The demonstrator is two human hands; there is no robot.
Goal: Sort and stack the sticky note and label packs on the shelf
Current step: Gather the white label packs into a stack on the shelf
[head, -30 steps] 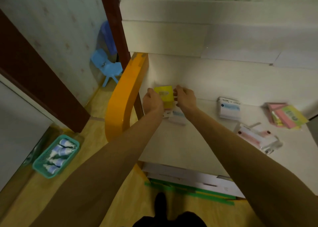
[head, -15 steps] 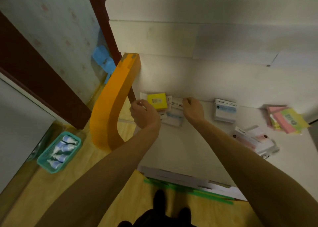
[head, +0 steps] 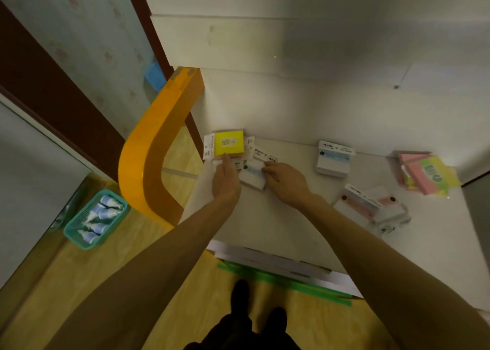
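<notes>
Only the head camera here, looking down at a white shelf (head: pixel 278 217) with both arms reaching in.

The left hand (head: pixel 225 182) has its fingers stretched out fairly straight, tips touching the near edge of a yellow sticky note pack (head: pixel 229 143) in the back left corner, so it's nudging or steadying the pack, not grabbing it. That pack sits on top of some white label packs (head: pixel 209 147) that poke out on its left side.

The right hand (head: pixel 285 181) has its fingers curled onto a white pack with a blue stripe (head: pixel 252 174) just right of the yellow one; looks like a pinch on its right edge, though the fingertips are partly hidden.

Further right there's another blue-striped stack (head: pixel 332 160) against the back wall, a messy pile of pink-striped packs (head: pixel 371 206) near the front, and a pink and green bundle of notes (head: pixel 424 174) at the far right, all well apart from the hands.

My read: they're squaring up the left corner pile. Next they'd have to settle the blue-striped pack somewhere — maybe over with its matching stack — then tidy the pink pile, which looks likely to slide.
</notes>
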